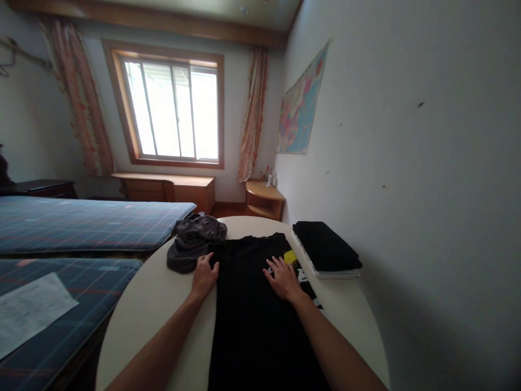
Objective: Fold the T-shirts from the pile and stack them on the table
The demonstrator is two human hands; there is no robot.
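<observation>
A black T-shirt [252, 315] lies lengthwise down the round table, its collar at the far end. My left hand [205, 276] is at the shirt's left edge near the sleeve, with thumb and fingers closed on the dark cloth. Flat on the right side of the shirt rests my right hand [283, 279], its fingers spread. Part of a yellow, white and black print [302, 276] shows beside and beyond the right hand. Just past my left hand sits a crumpled grey garment [185, 250].
A folded stack of black cloth [325, 247] with white layers below stands at the right of the cream table [154, 326], close to the wall. Two plaid mattresses [89, 222] lie to the left, the nearer with a paper sheet [35, 309]. Beyond are a desk [191, 187] and corner shelf [264, 190].
</observation>
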